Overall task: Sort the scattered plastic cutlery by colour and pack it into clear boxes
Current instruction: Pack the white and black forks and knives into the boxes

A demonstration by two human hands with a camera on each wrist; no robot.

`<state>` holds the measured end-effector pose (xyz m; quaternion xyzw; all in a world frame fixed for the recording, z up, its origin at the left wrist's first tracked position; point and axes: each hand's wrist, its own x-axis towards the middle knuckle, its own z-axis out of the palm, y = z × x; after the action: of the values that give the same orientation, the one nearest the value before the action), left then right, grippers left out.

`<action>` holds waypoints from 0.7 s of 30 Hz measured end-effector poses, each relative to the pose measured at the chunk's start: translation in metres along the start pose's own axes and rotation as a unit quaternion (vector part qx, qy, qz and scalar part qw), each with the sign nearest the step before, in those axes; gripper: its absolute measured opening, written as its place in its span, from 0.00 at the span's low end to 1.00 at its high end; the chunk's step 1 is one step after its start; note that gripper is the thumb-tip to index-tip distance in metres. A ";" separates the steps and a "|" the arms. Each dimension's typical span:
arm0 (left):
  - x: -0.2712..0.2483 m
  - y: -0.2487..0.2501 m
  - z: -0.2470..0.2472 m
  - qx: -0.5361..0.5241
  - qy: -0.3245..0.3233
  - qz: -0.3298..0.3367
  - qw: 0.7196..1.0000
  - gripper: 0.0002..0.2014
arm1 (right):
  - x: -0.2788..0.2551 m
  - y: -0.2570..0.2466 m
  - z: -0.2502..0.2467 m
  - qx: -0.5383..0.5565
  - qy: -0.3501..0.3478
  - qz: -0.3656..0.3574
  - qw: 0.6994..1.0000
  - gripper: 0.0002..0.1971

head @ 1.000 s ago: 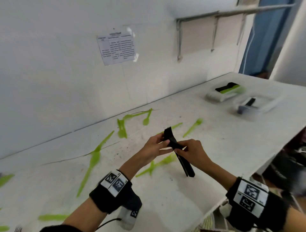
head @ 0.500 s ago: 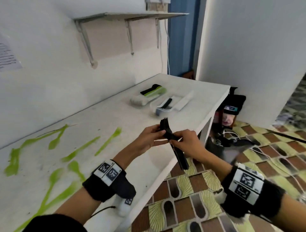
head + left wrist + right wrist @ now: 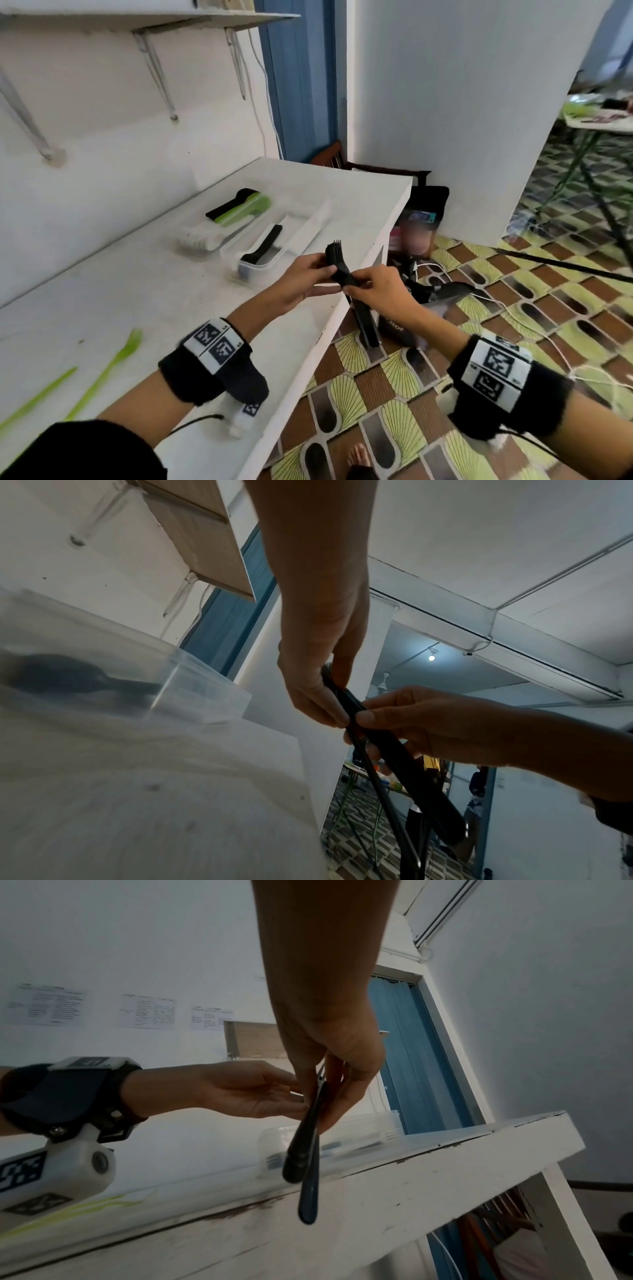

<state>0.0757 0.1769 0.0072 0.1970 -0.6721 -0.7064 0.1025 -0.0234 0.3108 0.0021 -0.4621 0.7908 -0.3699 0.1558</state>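
Note:
A bundle of black plastic cutlery [image 3: 346,279], fork tines up and handles hanging down, is held over the table's front edge. My left hand [image 3: 327,279] pinches its upper part between thumb and fingers. My right hand [image 3: 358,286] grips the middle from the right. The left wrist view shows the black bundle [image 3: 394,753] running down between left hand [image 3: 325,691] and right hand [image 3: 383,718]. An open clear box [image 3: 251,270] with black cutlery inside stands just beyond the hands. Green cutlery [image 3: 120,351] lies at the lower left.
Behind the open box stands a second clear box [image 3: 197,240] with black and green pieces on top, and a clear lid [image 3: 310,224] lies to the right. The white table [image 3: 383,205] ends just right of the boxes. A wall shelf [image 3: 154,17] hangs above; bags and cables lie on the floor.
The view has swung right along the table. Both hands, still holding the black bundle, now sit close to the open clear box near the table's right end.

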 end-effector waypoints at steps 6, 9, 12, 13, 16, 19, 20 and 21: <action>0.067 0.029 -0.025 0.033 0.020 0.017 0.999 0.09 | 0.083 0.011 -0.017 0.008 -0.005 -0.035 0.999 0.08; 0.092 0.049 -0.049 0.024 0.062 0.031 0.997 0.10 | 0.134 0.003 -0.024 0.010 -0.027 -0.068 0.997 0.09; 0.107 0.065 -0.079 0.008 0.104 0.037 0.994 0.13 | 0.183 -0.014 -0.024 0.004 -0.056 -0.103 0.993 0.09; 0.110 0.069 -0.088 0.008 0.117 0.041 0.992 0.14 | 0.197 -0.020 -0.022 0.008 -0.070 -0.115 0.991 0.09; 0.115 0.075 -0.112 0.017 0.162 0.053 0.985 0.14 | 0.232 -0.032 -0.014 0.033 -0.116 -0.137 0.983 0.10; 0.112 0.072 -0.128 0.006 0.198 0.049 0.979 0.14 | 0.256 -0.039 -0.002 0.034 -0.163 -0.158 0.973 0.09; 0.111 0.070 -0.133 -0.001 0.209 0.044 0.977 0.14 | 0.263 -0.042 0.003 0.023 -0.178 -0.169 0.969 0.09; 0.108 0.068 -0.138 -0.010 0.220 0.037 0.975 0.15 | 0.270 -0.045 0.007 0.013 -0.197 -0.179 0.964 0.09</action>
<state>0.0274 0.0016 0.0565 0.3213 -0.6331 -0.6479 0.2759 -0.1330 0.0657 0.0554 -0.6576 0.6441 -0.3039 0.2457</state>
